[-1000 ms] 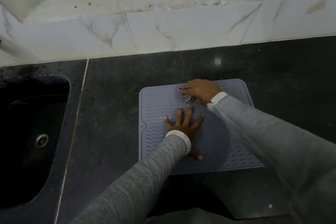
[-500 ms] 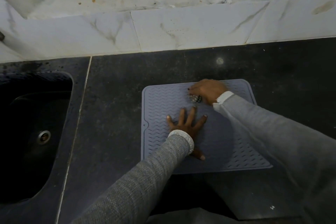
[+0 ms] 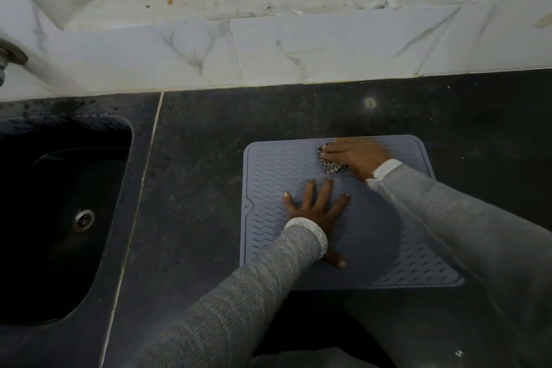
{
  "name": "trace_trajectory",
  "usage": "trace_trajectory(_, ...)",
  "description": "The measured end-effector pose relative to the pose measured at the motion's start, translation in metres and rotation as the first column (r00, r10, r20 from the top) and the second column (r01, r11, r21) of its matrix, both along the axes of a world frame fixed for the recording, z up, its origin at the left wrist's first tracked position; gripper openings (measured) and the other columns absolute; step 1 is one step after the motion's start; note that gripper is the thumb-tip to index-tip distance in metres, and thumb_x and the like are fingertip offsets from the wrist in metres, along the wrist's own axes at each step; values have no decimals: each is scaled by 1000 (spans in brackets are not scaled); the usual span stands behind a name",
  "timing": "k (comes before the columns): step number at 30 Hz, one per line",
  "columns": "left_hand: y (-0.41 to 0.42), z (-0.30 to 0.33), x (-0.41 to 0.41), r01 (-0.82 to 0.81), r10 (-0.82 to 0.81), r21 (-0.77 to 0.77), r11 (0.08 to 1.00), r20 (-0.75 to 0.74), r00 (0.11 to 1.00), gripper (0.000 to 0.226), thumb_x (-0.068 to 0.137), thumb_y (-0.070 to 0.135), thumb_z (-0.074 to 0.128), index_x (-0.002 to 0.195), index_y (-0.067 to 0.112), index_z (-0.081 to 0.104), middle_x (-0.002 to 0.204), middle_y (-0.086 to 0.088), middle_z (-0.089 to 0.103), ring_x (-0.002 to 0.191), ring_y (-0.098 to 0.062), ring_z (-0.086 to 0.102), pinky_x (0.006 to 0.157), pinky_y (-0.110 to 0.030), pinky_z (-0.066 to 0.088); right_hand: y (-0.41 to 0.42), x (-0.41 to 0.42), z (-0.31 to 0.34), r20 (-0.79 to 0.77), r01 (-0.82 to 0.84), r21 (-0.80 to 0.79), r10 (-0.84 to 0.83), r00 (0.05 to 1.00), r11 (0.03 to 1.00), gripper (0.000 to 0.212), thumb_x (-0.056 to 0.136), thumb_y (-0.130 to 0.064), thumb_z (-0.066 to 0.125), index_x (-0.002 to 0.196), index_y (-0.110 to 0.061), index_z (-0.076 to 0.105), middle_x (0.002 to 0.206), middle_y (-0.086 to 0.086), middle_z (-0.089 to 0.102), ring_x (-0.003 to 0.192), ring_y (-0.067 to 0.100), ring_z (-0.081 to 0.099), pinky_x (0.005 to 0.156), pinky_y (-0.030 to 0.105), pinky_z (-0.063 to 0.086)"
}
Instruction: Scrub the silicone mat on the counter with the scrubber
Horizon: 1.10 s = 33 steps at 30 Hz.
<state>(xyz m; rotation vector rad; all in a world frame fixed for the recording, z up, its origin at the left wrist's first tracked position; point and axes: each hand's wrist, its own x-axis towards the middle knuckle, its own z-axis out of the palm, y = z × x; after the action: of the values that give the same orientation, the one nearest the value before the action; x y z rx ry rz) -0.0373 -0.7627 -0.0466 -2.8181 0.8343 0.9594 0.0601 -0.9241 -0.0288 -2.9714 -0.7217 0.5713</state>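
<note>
A grey-blue silicone mat (image 3: pixel 274 170) with a wavy ribbed surface lies flat on the dark counter (image 3: pixel 194 158). My left hand (image 3: pixel 316 206) presses flat on the middle of the mat, fingers spread. Near the mat's far edge my right hand (image 3: pixel 355 155) grips a small mesh scrubber (image 3: pixel 331 166) and holds it against the mat. Most of the scrubber is hidden under the fingers.
A dark sink (image 3: pixel 59 218) with a metal drain (image 3: pixel 83 219) is set into the counter at the left. A white marble-look backsplash (image 3: pixel 298 51) runs along the back. A tap base (image 3: pixel 9 60) shows at the far left edge.
My right hand has slid the scrubber to the right and toward the mat's far edge. My left hand has stayed pressed on the mat.
</note>
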Motion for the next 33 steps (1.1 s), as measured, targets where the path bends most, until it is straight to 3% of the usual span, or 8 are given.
trace_trajectory(5,10,-5,-5,-27,30,-75,997,38,999,128,54,77,65,142,40,-20,150,0,-35,139,-36,-25,98,-75,-8,5,-2,-2,140,-60,-31,63,988,998,56,88,-13,59,139,-25,40,148,-4,38,137,19,33,114,33,27)
trace_trajectory(8,29,-5,-7,-139,145,-135,981,38,989,122,58,74,65,142,44,-18,151,3,-32,141,-33,-22,101,-71,-6,6,-2,-1,153,-68,-17,69,986,998,56,87,-6,59,137,-24,43,147,-2,41,136,20,35,113,33,28)
trace_trajectory(11,59,-1,0,-218,222,-101,971,38,974,125,57,71,69,142,43,-18,152,2,-30,141,-32,-21,104,-71,-1,11,-2,5,124,-27,16,25,992,1000,53,87,-6,58,135,-22,46,145,0,44,133,22,39,111,33,31)
trace_trajectory(18,69,11,4,-200,200,-16,980,16,980,129,55,66,75,145,38,-13,153,2,-26,141,-35,-16,104,-72,12,52,6,31,-65,166,122,-159,985,978,35,91,-26,54,125,-16,58,133,10,55,120,31,51,104,43,41)
trace_trajectory(21,67,13,5,-194,193,13,981,30,981,130,55,67,74,144,37,-15,153,-1,-26,141,-37,-15,103,-73,13,82,9,26,-13,90,195,-89,996,977,36,94,-23,48,129,-16,54,138,7,51,126,28,46,108,41,36)
trace_trajectory(26,67,10,4,-195,194,28,980,20,981,131,56,69,72,145,36,-17,153,-4,-26,142,-37,-16,104,-72,12,104,8,6,-76,111,154,-101,992,982,42,98,-40,33,137,-27,41,149,-4,37,136,20,32,114,41,24)
trace_trajectory(28,69,7,3,-201,201,7,980,21,979,131,54,69,73,145,36,-15,153,-1,-27,141,-36,-17,103,-73,11,78,6,3,-67,52,140,-43,997,989,42,97,-35,34,138,-28,40,150,-5,35,137,20,30,115,41,24)
trace_trajectory(33,69,4,5,-208,208,-7,978,2,978,132,53,67,75,144,37,-16,152,2,-29,140,-37,-19,102,-75,7,29,4,7,87,-89,-91,97,991,992,51,89,-12,57,137,-24,43,146,0,41,134,25,36,109,42,35)
